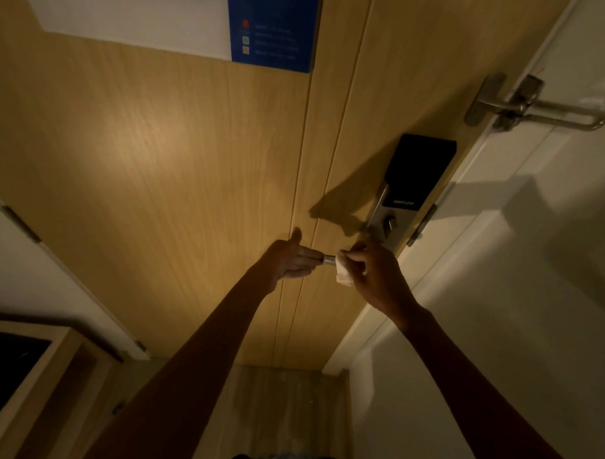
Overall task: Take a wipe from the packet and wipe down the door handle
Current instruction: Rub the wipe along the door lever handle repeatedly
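The head camera looks at a light wooden door (189,171) in dim, warm light. A silver door handle (328,260) sticks out from the lock plate toward the left, and only a short stretch of it shows between the two hands.

The right hand (374,275) is curled around the handle's right part with a white wipe (342,275) bunched under its fingers; a corner of the wipe hangs just below the handle. The left hand (290,260) reaches in from the left with its fingers loosely extended and the thumb raised, the fingertips touching the free left end of the handle. Whether those fingers pinch the end or only rest against it cannot be told.

Just above the right hand sits a smart lock (419,172), a black panel over a silver plate with a small thumb turn. Farther up and to the right, a metal swing-bar guard (537,107) bridges the door edge and the white frame (481,175). A blue and white notice (270,31) is fixed to the door at the top. The wipe packet is not in sight.
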The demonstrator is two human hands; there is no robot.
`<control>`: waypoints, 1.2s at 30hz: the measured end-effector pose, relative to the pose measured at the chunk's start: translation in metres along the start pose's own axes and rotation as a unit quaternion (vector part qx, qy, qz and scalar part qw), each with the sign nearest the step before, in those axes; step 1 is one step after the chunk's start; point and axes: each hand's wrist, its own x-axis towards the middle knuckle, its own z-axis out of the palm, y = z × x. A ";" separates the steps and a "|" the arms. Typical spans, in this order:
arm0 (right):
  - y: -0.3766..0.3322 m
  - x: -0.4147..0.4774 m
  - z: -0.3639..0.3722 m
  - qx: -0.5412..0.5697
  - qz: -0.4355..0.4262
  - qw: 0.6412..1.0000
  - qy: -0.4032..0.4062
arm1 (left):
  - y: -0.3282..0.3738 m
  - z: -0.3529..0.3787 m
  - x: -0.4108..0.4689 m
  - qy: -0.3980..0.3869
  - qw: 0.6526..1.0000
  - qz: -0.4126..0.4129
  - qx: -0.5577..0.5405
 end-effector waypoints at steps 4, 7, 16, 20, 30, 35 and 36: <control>0.002 0.004 -0.009 -0.034 -0.042 0.998 -0.031 | -0.004 0.002 0.001 0.018 0.999 0.017 0.021; 0.000 0.003 -0.004 -0.066 -0.057 0.996 -0.018 | -0.005 0.002 0.001 0.020 1.000 0.017 0.015; 0.004 0.005 0.013 -0.102 -0.021 0.994 -0.014 | -0.002 0.004 -0.001 0.023 0.999 0.020 0.013; 0.003 0.004 0.025 -0.205 -0.072 0.976 -0.024 | -0.001 0.004 0.000 0.025 1.000 0.013 0.012; 0.013 0.005 0.016 -0.239 -0.120 0.962 -0.056 | -0.003 -0.005 0.005 0.009 0.999 0.020 0.030; 0.002 0.017 0.020 -0.149 -0.092 0.980 -0.098 | -0.005 -0.004 0.004 0.010 1.000 0.021 0.020; 0.002 0.019 0.020 -0.140 -0.084 0.980 -0.114 | -0.004 -0.004 0.004 0.010 0.999 0.021 0.024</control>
